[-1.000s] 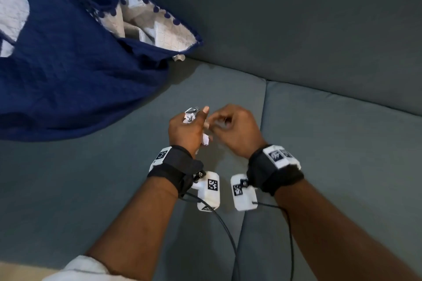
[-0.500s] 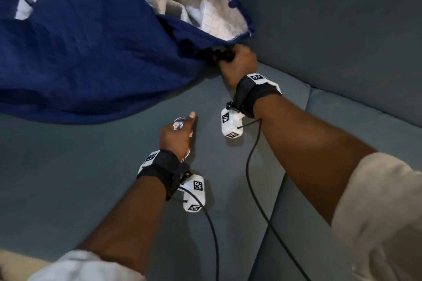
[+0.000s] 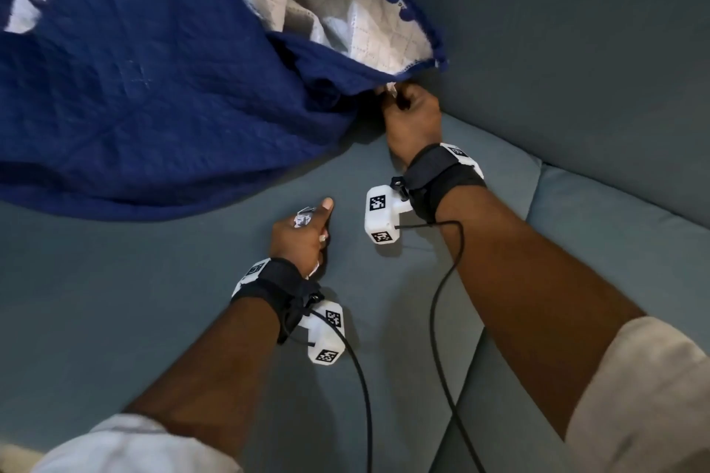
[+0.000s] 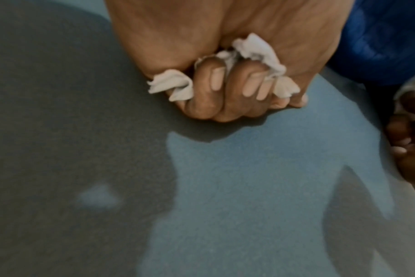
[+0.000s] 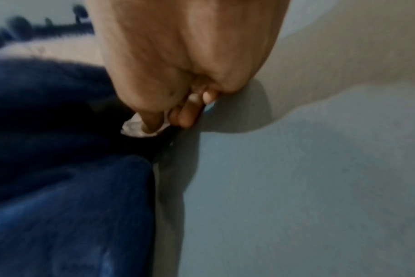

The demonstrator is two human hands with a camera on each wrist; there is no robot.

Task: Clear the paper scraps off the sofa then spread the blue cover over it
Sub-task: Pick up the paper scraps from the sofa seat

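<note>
Crumpled white paper scraps (image 4: 258,48) in left hand (image 3: 299,238); another scrap (image 5: 133,129) beside rumpled blue cover (image 3: 153,88) on sofa (image 3: 576,261).

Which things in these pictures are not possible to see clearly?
- Left wrist view: the number of crumpled white paper scraps; the left hand curls round them.
- Right wrist view: the small white paper scrap, blurred, mostly behind fingers of the right hand.
- Head view: the grey-blue fabric sofa seat under the dark blue quilted cover, itself cut off top and left.
</note>
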